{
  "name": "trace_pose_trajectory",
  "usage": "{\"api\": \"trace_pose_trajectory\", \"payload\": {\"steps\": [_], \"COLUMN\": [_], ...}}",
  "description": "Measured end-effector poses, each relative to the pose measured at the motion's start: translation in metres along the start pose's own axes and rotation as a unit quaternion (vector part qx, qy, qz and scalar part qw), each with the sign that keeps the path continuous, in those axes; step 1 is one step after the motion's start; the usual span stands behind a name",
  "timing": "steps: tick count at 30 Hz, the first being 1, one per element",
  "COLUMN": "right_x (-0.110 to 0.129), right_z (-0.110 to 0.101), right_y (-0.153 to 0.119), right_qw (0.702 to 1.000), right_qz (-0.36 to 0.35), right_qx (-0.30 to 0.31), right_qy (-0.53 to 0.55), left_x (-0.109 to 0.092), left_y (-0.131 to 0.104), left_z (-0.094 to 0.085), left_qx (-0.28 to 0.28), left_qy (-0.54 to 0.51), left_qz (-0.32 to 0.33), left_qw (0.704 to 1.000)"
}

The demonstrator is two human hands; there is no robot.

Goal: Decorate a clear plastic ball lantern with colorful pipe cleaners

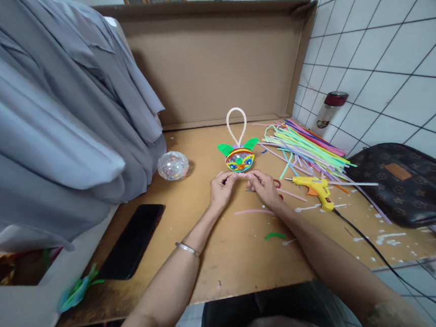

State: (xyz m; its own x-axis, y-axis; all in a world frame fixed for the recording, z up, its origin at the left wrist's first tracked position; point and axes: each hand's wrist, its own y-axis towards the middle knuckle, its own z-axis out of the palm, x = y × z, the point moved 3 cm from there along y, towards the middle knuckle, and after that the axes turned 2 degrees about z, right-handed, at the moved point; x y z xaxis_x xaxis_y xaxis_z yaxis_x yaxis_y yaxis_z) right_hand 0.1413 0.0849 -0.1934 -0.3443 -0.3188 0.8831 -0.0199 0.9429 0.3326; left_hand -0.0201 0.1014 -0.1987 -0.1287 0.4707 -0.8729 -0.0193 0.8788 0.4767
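Left hand: thumb and finger closed on a pink strip, just on the near side of the ornament.
Right hand: fingertips pinched on the same strip, near the ornament.
Ornament: on the table, green ears spread, white loop behind.
Clear ball: left of the ornament.
Glue gun: right of the ornament, nearer the person.
Phone: left of the ornament, nearer the person.
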Motion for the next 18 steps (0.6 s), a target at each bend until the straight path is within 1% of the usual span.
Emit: {"api": "trace_pose_trajectory", "payload": {"steps": [2, 4, 6, 9, 11, 13, 16, 18], "right_x": [-0.001, -0.002, 0.0, 0.002, 0.003, 0.003, -0.001, -0.004], "right_z": [-0.003, -0.006, -0.007, -0.006, -0.006, -0.007, -0.009, -0.01], "right_y": [0.002, 0.003, 0.004, 0.004, 0.003, 0.003, 0.004, 0.006], "right_qw": [1.0, 0.999, 0.998, 0.995, 0.993, 0.993, 0.994, 0.995], "right_qz": [-0.007, -0.019, -0.035, -0.065, -0.08, -0.078, -0.056, -0.04], "right_qx": [-0.028, -0.047, -0.056, -0.059, -0.064, -0.075, -0.088, -0.086], "right_qy": [0.006, 0.005, -0.008, -0.037, -0.05, -0.05, -0.035, -0.02], "left_x": [0.006, 0.011, 0.014, 0.014, 0.013, 0.012, 0.008, 0.004], "left_y": [0.002, 0.004, 0.004, 0.004, 0.003, 0.003, 0.002, 0.002], "left_z": [-0.002, -0.003, -0.002, -0.001, -0.001, -0.001, -0.002, -0.002], "left_qx": [-0.035, -0.058, -0.067, -0.063, -0.059, -0.056, -0.048, -0.038], "left_qy": [-0.049, -0.095, -0.124, -0.144, -0.139, -0.114, -0.056, -0.023], "left_qz": [-0.048, -0.087, -0.114, -0.129, -0.125, -0.106, -0.052, -0.024], "left_qw": [0.997, 0.99, 0.983, 0.979, 0.981, 0.986, 0.996, 0.999]}}
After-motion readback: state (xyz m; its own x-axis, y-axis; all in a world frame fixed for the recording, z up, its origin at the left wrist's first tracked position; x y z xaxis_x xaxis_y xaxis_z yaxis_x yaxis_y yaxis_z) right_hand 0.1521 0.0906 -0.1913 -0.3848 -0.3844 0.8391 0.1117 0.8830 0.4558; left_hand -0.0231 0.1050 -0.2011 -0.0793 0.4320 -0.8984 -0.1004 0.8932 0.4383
